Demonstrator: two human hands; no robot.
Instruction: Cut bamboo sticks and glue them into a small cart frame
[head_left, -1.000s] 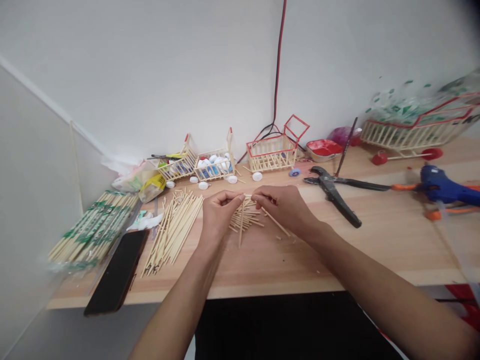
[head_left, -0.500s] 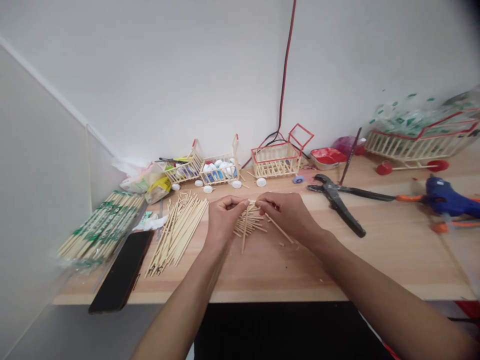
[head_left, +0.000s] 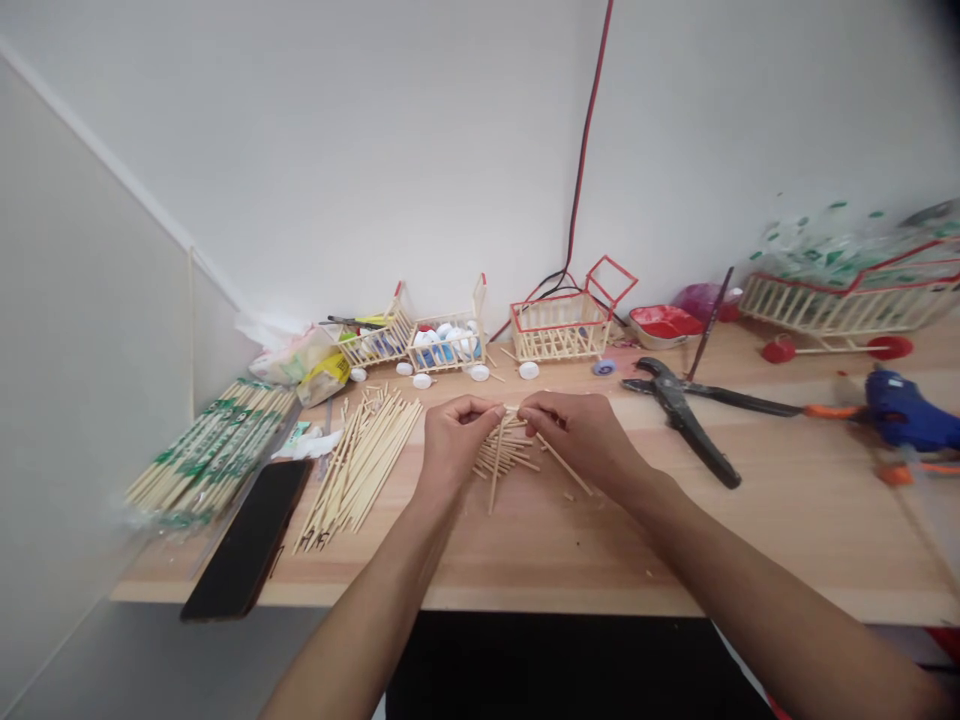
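My left hand (head_left: 463,432) and my right hand (head_left: 574,425) are close together over a pile of short wooden sticks (head_left: 517,448). The left thumb and fingers pinch a thin wooden stick (head_left: 496,470) that slants down toward the table's front. Another stick (head_left: 564,465) runs down and to the right from the pinched fingers of my right hand. A small light piece shows between the two sets of fingertips; its shape is too small to make out. Left of my left hand lies a bundle of long chopsticks (head_left: 367,465).
Small stick-built carts (head_left: 562,330) stand along the wall, and a larger one (head_left: 832,305) at right holds plastic wrappers. Pliers (head_left: 686,420), a blue glue gun (head_left: 911,410) and a red paint dish (head_left: 664,325) lie right. Wrapped chopsticks (head_left: 214,450) and a phone (head_left: 247,540) lie left.
The whole view has shifted slightly, so things appear a little farther right and lower. Both hands keep nearly the same pose and grip on the sticks.
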